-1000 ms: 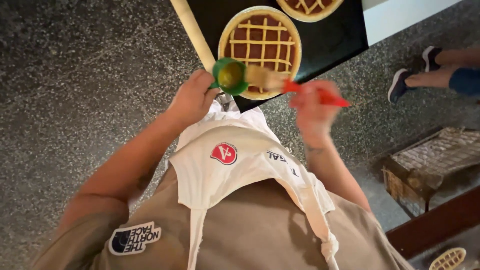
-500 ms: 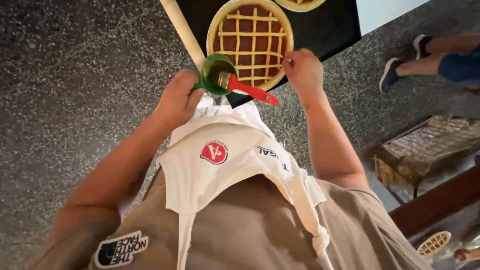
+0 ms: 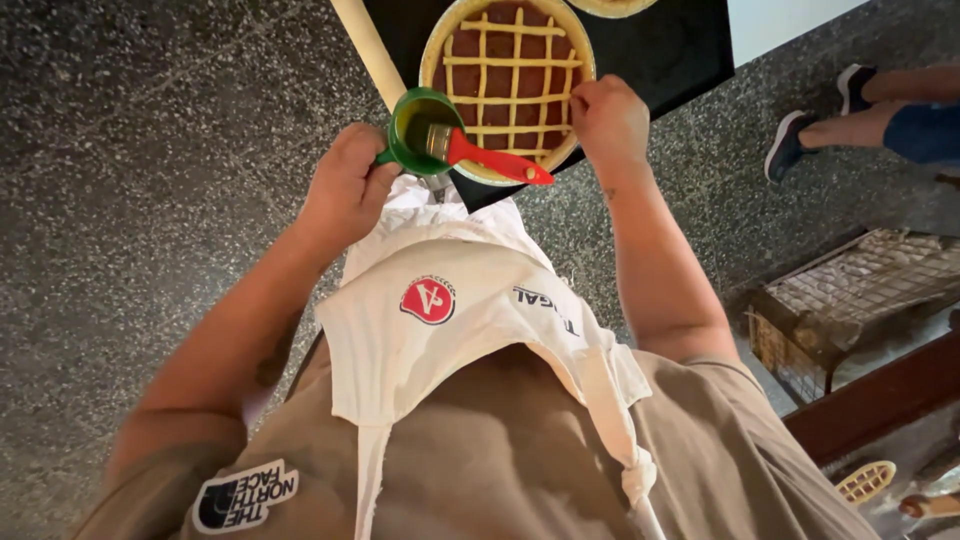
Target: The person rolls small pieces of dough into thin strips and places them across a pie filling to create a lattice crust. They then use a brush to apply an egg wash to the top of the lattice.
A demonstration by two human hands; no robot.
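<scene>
Nearest the lens, lower half of frame: tan shirt and white apron (image 3: 450,330) with a red round badge, straps running down to the bottom edge. Left hand (image 3: 345,190), left of centre, is wrapped around the handle of a small green cup (image 3: 420,125), holding it just above the apron top. A pastry brush (image 3: 485,155) with a red handle sits in the cup, bristles down inside, handle sticking out toward the right, resting on the cup rim; no hand on it. Right hand (image 3: 610,120), upper centre-right, fingers curled, pinching at the right rim of the lattice tart (image 3: 510,70); whether it actually grips dough, can't tell. Tart: round, dark filling, pale lattice strips, upper centre, lying on a black tray (image 3: 670,50). The cup overlaps the tart's lower-left edge in view. A pale wooden rolling pin (image 3: 365,50) runs diagonally just left of the tart. Second tart clipped at the top edge. Beyond: speckled grey floor, another person's legs and dark shoes (image 3: 800,140) at upper right, a wire rack (image 3: 860,290) at right.
</scene>
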